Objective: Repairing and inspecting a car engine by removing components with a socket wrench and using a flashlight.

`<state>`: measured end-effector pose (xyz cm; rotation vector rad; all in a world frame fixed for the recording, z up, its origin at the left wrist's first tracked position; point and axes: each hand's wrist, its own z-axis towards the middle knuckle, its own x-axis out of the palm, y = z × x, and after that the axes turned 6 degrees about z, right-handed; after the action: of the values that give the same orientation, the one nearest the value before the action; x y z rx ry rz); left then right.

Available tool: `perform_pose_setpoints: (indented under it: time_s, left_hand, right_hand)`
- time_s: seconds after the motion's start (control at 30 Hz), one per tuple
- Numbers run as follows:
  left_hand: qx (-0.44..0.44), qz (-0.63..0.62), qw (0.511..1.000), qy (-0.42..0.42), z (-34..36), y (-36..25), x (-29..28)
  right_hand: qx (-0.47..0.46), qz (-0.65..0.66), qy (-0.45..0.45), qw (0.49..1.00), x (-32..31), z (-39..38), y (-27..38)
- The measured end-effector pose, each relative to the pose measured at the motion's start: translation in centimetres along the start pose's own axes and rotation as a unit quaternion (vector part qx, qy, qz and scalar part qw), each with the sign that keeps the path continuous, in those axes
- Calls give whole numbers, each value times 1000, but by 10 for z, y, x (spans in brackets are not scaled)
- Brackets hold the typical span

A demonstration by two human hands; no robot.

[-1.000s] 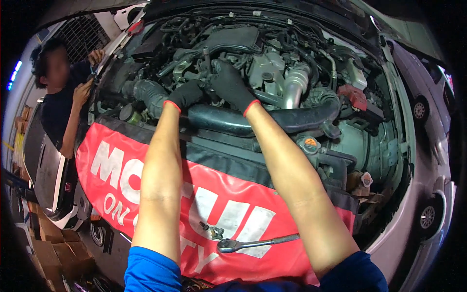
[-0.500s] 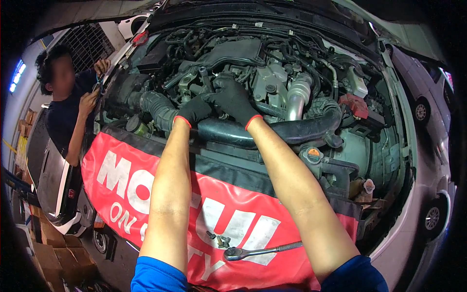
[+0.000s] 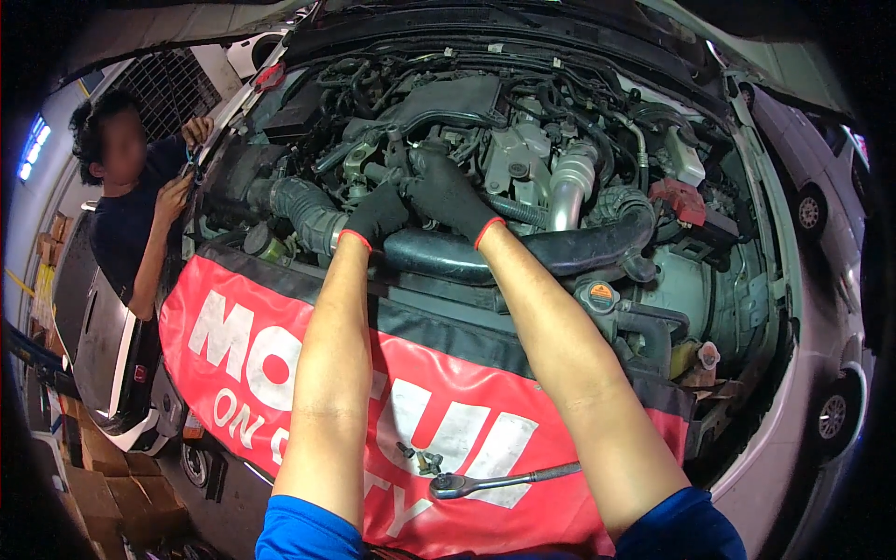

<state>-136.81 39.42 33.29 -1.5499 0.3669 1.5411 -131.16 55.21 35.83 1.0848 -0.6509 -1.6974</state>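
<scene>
Covering car front, red fender cover (image 3: 280,345); ratchet wrench (image 3: 495,482) on it.

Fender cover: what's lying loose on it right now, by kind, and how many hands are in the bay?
Ratchet wrench: 1
Small loose fittings: about 3, too small to tell exactly
Gloved hands in the bay: 2, left hand and right hand
Total: about 6

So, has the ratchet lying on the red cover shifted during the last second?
No. The ratchet lies at the same spot against the white lettering of the red fender cover, its head towards the person's left. Only the camera view has drifted a little.
</scene>
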Motion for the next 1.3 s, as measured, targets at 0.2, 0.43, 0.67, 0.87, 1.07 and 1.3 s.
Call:
perform_pose_setpoints:
  time_s: [0.2,0.43,0.67,0.87,1.07,1.3]
  left_hand:
    - [-20,16,1000,-17,-1,-7,2]
    - [-39,72,997,-1,8,-12,2]
    - [-127,83,981,-124,23,9,41]
    - [-88,182,979,-27,21,-2,29]
    - [-168,-2,979,-114,-1,-25,14]
    - [-31,78,977,-196,-47,-60,-85]
  right_hand:
    - [34,-38,1,999,-5,0,-2]
    - [11,91,-28,995,2,2,-11]
    - [46,-71,-123,989,2,-3,-14]
    - [9,-37,-131,991,4,-4,-11]
    - [-12,26,-130,991,-13,1,10]
    - [-173,58,-154,971,-37,-6,109]
